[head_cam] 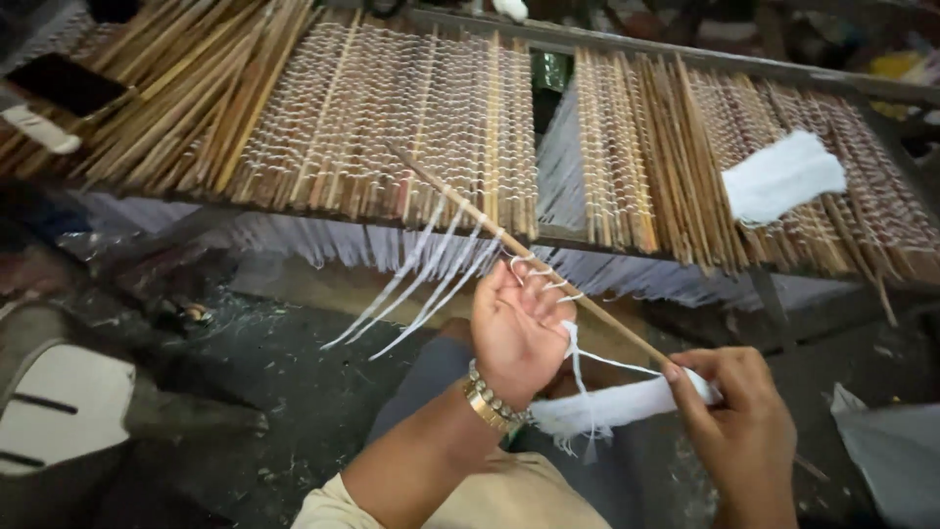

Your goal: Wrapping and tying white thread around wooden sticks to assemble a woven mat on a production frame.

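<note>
My left hand (517, 328), with a gold bracelet on the wrist, grips a thin wooden stick (460, 201) near its lower part, white thread looped over the fingers. Several white thread strands (421, 274) hang from the stick toward the lower left. My right hand (746, 421) is closed on a bundle of white thread (612, 404) and on the stick's lower end. The stick slants up-left over a rack of threaded sticks (392, 108).
A long rack (627, 147) holds rows of sticks wound with white thread. Loose bare sticks (176, 78) lie at its left. A white thread bundle (781, 174) rests on the right part. A dark phone (67, 83) lies at top left. A dusty floor lies below.
</note>
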